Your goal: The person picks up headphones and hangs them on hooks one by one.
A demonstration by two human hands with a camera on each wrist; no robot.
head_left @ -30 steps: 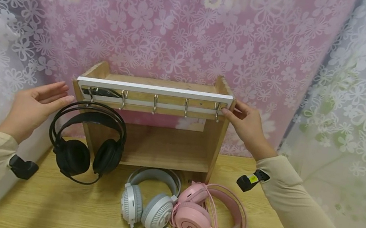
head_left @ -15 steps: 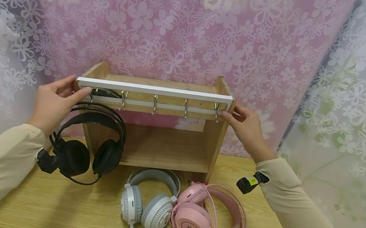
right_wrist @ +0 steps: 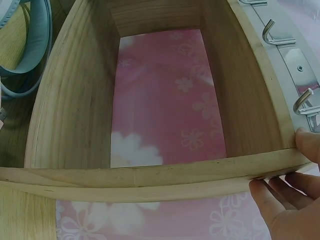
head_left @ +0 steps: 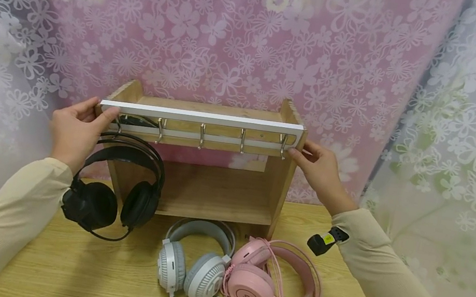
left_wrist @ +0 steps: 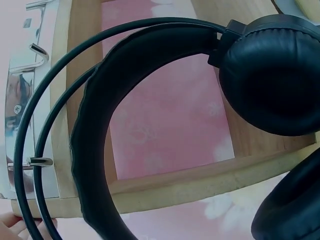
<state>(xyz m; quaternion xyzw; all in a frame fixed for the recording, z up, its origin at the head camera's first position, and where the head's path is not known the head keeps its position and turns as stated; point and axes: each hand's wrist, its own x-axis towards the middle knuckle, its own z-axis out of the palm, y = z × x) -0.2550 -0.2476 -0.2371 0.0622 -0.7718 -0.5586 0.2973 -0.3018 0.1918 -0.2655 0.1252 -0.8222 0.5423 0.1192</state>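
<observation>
A wooden shelf [head_left: 216, 192] stands on the table, its front top edge fitted with a white rail [head_left: 224, 119] of several metal hooks. My left hand [head_left: 72, 136] holds the shelf's left end, thumb on the rail's front and fingers round the side panel. At the opposite end, my right hand [head_left: 320, 175] grips the corner the same way; the right wrist view shows its fingers [right_wrist: 267, 200] against the outer side. Black headphones [head_left: 140, 206] hang from the leftmost hook by their thin outer headband bars, partly covered by my left wrist in the head view.
White-grey headphones [head_left: 204, 279] lie on the wooden table [head_left: 112, 280] before the shelf. Touching them on the right are pink headphones [head_left: 251, 287] with a looped cable. A pink floral curtain [head_left: 237, 38] hangs behind, and pale floral curtains flank both sides.
My left hand has come in from the left, past the hanging headphones, and taken hold of the shelf's left end. The right hand has stayed at its corner.
</observation>
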